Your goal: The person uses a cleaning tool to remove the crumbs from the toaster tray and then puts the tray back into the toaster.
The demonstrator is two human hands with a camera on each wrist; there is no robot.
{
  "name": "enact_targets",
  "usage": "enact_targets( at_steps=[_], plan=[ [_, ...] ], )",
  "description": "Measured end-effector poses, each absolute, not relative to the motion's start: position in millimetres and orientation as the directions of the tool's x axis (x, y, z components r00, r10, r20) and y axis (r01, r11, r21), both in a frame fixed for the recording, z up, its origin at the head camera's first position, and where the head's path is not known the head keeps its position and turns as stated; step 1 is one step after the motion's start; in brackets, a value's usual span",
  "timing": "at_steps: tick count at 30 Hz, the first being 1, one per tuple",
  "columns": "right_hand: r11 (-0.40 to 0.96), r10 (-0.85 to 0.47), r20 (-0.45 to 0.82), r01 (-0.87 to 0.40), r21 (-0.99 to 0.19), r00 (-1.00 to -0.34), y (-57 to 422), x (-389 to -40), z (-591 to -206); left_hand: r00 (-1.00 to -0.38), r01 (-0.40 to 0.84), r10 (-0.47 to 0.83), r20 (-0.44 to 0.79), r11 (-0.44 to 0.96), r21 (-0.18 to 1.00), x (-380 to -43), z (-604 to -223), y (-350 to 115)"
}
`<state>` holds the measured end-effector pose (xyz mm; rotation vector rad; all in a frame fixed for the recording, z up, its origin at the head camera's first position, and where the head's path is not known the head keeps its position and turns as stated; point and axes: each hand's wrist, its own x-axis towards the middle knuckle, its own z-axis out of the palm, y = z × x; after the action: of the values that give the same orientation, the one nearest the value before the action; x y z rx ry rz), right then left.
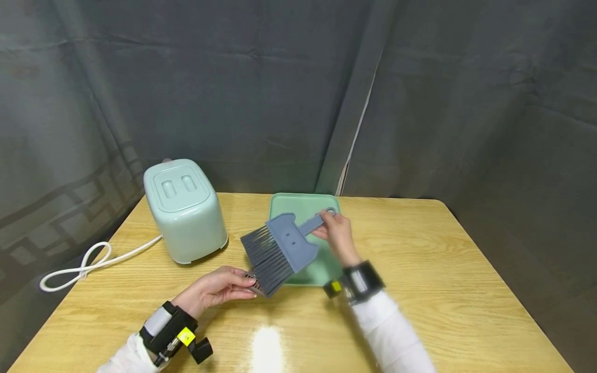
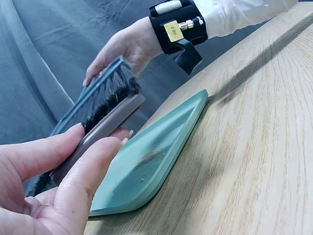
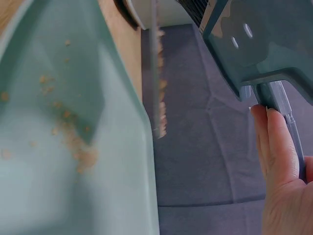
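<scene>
My right hand [image 1: 340, 235] grips the handle of a grey-blue hand brush [image 1: 291, 243] with long dark bristles. Its bristles point to the lower left and overlap a thin grey-brown flat piece with small holes [image 2: 107, 120]. That piece is pinched between thumb and fingers of my left hand [image 1: 224, 286], and most of its face is hidden behind the bristles in the head view. In the left wrist view the bristles lie right along its upper side. Beneath the brush is a pale green tray [image 1: 305, 204]. Tan crumbs [image 3: 80, 152] are scattered on its surface.
A pale green toaster [image 1: 186, 217] with a closed top stands at the table's back left. Its white cord [image 1: 88, 269] loops over the left edge. Behind the wooden table [image 1: 420, 290] hangs a grey curtain [image 1: 210, 103].
</scene>
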<state>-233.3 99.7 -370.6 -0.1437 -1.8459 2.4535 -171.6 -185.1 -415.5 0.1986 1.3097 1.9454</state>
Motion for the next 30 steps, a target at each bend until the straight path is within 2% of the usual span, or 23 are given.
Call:
enact_targets(
  at_steps=[21, 30],
  plan=[
    [-0.246, 0.168, -0.096, 0.053, -0.968, -0.981, 121.1, -238.5, -381.7, -0.703, -0.508, 0.649, -0.291, -0.172, 0.844, -170.8, -413.3, -184.9],
    [-0.287, 0.195, -0.081, 0.022, -0.958, -0.977, 132.6, -238.7, -384.3, -0.699, -0.512, 0.654, -0.289, -0.177, 0.840, -171.7, -414.0, -186.0]
  ],
)
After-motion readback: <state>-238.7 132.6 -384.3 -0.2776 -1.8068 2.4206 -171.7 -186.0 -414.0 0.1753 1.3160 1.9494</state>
